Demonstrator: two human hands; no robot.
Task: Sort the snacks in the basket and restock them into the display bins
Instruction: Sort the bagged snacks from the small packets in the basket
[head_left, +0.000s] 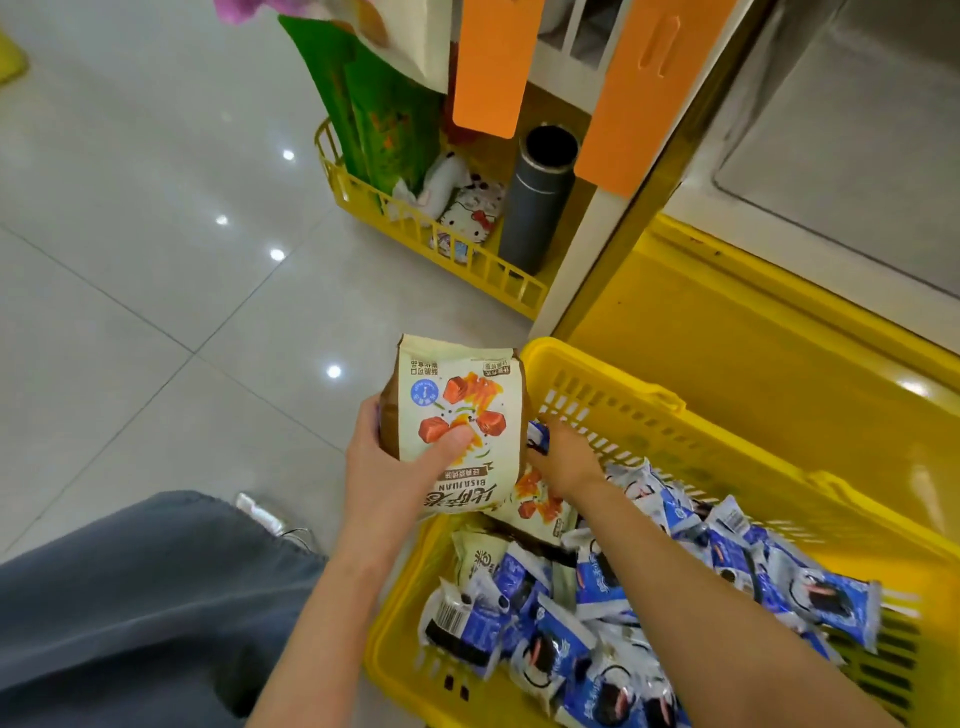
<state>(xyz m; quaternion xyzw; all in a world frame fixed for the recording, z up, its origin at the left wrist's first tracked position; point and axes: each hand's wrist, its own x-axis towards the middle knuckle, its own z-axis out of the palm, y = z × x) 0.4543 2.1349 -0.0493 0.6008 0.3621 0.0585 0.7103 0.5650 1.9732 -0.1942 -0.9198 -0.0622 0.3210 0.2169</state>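
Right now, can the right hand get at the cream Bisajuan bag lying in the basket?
Probably yes. The right hand is right above that cream Bisajuan bag, which lies on top in the yellow basket; nothing covers it. The left hand holds a matching bag.

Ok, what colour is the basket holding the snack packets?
Bright yellow. The basket shows best in the head view, the only one here.
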